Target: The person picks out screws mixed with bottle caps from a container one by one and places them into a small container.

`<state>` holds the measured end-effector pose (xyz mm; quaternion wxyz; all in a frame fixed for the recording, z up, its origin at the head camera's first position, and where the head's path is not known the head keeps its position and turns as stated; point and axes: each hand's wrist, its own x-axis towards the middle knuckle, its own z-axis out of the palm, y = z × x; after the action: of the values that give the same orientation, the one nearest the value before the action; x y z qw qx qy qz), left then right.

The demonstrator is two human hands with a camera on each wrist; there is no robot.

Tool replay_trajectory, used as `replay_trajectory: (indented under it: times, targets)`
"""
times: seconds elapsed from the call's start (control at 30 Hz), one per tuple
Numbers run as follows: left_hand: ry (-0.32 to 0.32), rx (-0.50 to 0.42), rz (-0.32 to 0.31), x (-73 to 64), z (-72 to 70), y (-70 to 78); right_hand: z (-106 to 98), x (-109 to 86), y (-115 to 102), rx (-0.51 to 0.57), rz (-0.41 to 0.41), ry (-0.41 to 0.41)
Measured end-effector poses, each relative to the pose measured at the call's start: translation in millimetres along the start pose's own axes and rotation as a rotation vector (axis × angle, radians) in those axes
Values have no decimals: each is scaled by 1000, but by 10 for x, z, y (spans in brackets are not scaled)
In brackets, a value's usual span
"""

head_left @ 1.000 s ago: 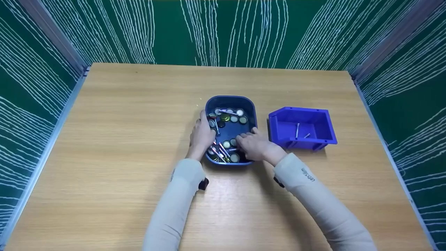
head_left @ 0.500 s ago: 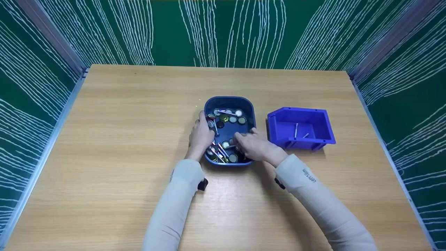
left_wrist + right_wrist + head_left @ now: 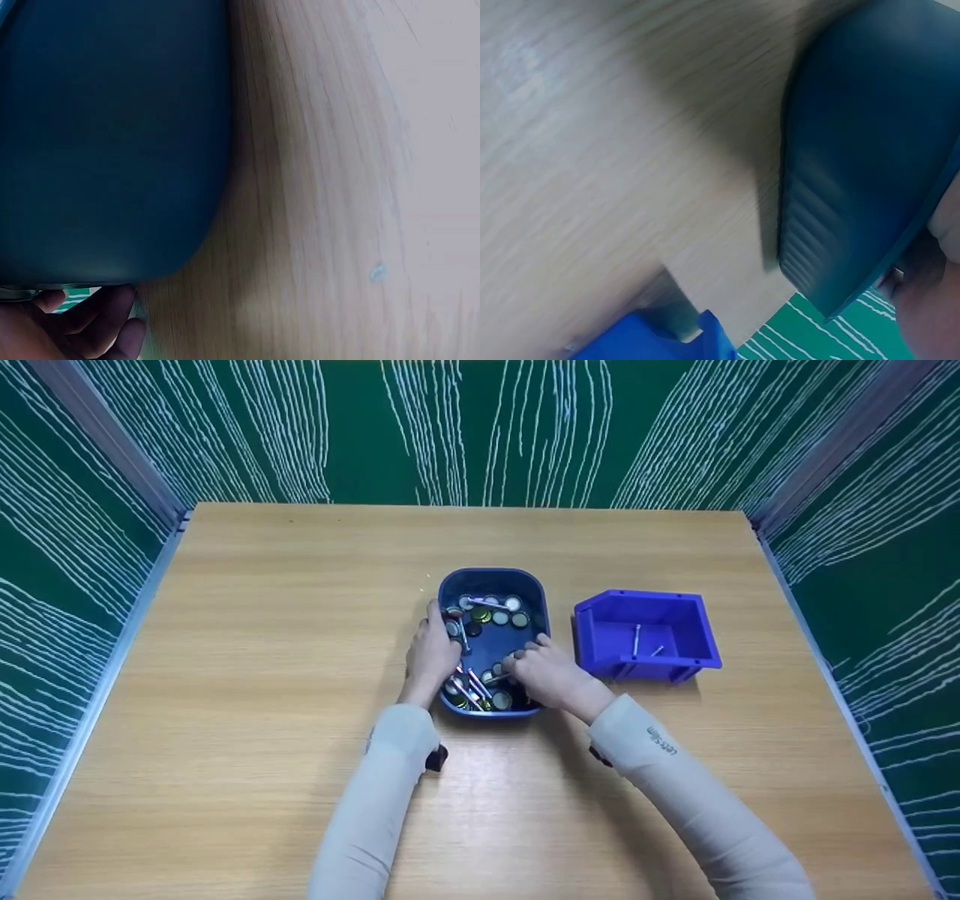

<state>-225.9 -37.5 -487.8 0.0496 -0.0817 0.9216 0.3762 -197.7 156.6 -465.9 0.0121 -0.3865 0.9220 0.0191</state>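
A dark blue rounded tub (image 3: 495, 712) stands on the table, holding many bottle caps (image 3: 501, 701) and several silver screws (image 3: 480, 682). My left hand (image 3: 433, 652) grips its left wall, thumb over the rim; the left wrist view shows curled fingers (image 3: 112, 315) against the outside. My right hand (image 3: 546, 671) reaches over the right rim, fingertips down inside the tub, pinching a silver screw (image 3: 496, 679). In the right wrist view, a sliver of metal shows by the fingers (image 3: 922, 277); the rest is hidden by the hand and wall.
Right of the tub stands a blue-purple storage bin (image 3: 649, 619) with two screws (image 3: 637, 641) in it. The wooden table (image 3: 285, 660) is bordered by green panels (image 3: 375, 427) with white streaks at the back and both sides. Tiny yellow specks lie left of the tub.
My right fingers have shifted slightly inside the tub, and a screw now shows at their tips. The left hand has stayed on the tub wall.
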Motion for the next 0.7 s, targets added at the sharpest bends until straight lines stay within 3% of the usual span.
replay_trajectory:
  times: [0.2, 0.5, 0.7]
  targets:
    - [10, 17, 4, -4, 6, 9, -15, -19, 16, 114, 50, 27]
    - [20, 34, 22, 11, 8, -5, -111, -18, 32, 305, 59, 108]
    - [18, 31, 22, 13, 6, -6, -179, -25, 88, 462, 136, 104]
